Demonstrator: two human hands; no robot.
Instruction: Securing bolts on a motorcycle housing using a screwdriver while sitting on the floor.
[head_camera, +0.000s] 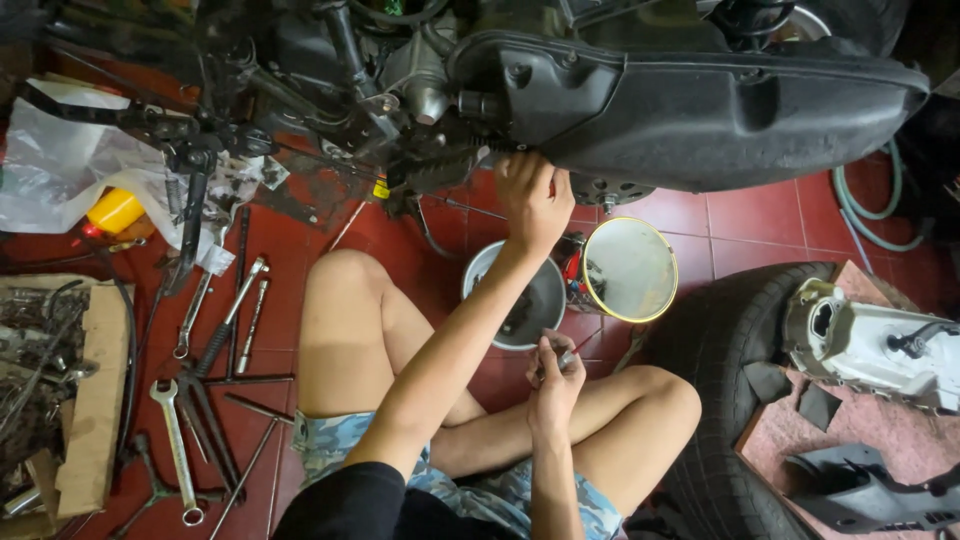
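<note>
I sit cross-legged on a red tile floor under a black scooter engine case (700, 100). My left hand (533, 195) reaches up and its fingers touch the underside of the engine near the case edge; what it grips is hidden. Lower down, above my lap, my right hand (553, 365) is closed around a small metal tool or part. Between my knees stand a grey bowl (545, 300) with dark parts in it and a round tin lid with a yellow rim (630, 268).
Wrenches, pliers and rods (205, 370) lie on the floor at the left, beside a cardboard box of metal parts (60, 380). A plastic bag and yellow bottle (115, 210) lie far left. A tyre (730, 340), a white housing (870, 345) and a green hose (880, 210) are at the right.
</note>
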